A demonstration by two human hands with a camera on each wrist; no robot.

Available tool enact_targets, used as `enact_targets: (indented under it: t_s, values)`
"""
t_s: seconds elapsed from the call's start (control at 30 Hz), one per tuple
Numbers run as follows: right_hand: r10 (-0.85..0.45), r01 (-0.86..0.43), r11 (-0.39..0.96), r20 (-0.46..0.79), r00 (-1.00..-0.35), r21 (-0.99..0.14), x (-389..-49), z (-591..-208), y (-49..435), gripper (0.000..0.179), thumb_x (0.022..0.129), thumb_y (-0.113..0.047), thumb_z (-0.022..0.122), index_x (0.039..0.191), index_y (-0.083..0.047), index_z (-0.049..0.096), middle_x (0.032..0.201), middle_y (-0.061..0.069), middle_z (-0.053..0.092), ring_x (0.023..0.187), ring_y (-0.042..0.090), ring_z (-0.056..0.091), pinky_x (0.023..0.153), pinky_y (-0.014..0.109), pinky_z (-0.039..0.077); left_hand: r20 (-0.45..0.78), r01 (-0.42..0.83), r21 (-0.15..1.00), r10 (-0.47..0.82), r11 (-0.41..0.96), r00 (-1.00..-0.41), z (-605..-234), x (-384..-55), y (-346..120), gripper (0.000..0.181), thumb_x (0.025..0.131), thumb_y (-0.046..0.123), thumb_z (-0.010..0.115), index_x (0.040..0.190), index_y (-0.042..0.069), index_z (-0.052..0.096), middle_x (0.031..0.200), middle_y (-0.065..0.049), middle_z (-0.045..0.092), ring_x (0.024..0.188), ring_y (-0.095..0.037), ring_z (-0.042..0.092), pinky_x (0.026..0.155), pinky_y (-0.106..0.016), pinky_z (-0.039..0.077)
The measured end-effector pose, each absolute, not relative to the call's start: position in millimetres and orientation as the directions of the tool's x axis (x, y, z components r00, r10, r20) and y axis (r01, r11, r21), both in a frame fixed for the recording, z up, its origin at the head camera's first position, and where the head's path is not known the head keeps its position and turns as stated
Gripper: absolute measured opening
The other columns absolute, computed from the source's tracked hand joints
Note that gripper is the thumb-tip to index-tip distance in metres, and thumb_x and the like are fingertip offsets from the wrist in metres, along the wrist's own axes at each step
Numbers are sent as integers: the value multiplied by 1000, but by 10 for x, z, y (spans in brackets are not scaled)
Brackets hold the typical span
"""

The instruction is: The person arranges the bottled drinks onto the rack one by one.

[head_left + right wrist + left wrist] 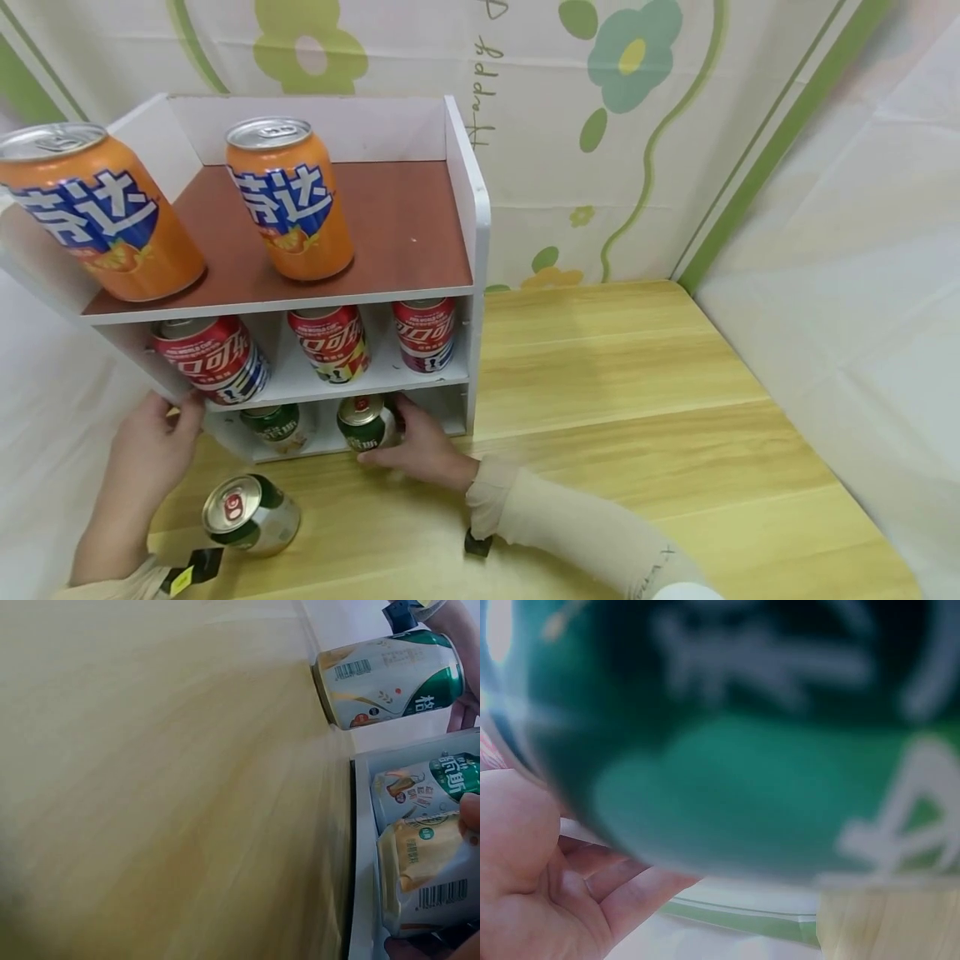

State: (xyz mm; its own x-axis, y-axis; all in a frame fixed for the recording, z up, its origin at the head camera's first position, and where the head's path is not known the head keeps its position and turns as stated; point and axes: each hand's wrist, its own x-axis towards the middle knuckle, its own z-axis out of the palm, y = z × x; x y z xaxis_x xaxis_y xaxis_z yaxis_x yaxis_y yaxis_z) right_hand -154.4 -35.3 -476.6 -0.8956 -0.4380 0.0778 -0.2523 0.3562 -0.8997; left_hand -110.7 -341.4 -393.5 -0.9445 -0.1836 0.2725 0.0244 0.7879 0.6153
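My right hand [427,446] holds a green and gold drink can [366,427] upright in the bottom compartment of a white shelf [480,250]. Beside it on the left stands a similar green can [276,429], partly hidden under the middle board. At the shelf's left side, my left hand [153,446] grips the front edge of the side panel between thumb and fingers. A third green can [258,517] stands on the table in front of the shelf; this can [742,795] fills most of the left wrist view, blurred.
Several red cola cans [330,346] line the middle compartment. Two orange soda cans [292,208] stand on the brown top board [397,225]. The wooden table [637,417] extends to the right, with a flower-patterned cloth [525,167] behind.
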Motion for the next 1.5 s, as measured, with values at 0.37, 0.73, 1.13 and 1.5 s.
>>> enact_targets:
  t_s: [0.37,0.73,1.13,1.5]
  values:
    - [-412,-246,369,80,-908,-896,-1544,-4793,-471,86,79,-27,90,150,-9,43,139,6,59,124,12,55,103,25,45,265,24,616,-179,787,-948,-3938,-1097,-3381,34,105,16,43,122,-11,55,104,-40,63,73,-15,61,52,-22,42]
    - [-402,-216,365,56,-914,-905,-1632,-4814,-515,89,82,-25,87,154,-10,37,143,8,56,130,16,53,108,27,42,272,36,605,-164,796,-948,-3926,-1121,-3346,35,105,16,43,122,-13,54,102,-39,63,75,-28,61,52,-23,42]
    - [-442,-277,394,83,-893,-876,-1723,-4798,-571,90,85,-25,84,156,-11,31,149,8,50,135,16,49,111,27,38,271,40,610,-161,791,-949,-3927,-1129,-3358,36,104,16,43,124,-13,54,106,-41,62,83,-44,64,54,-20,41]
    - [-477,-222,448,-21,-879,-866,-1790,-4717,-653,89,89,-23,81,158,-12,26,152,7,47,138,15,45,113,26,35,253,6,603,-184,798,-950,-3927,-1108,-3408,35,104,18,43,121,-11,55,103,-39,64,76,-13,57,54,-20,40]
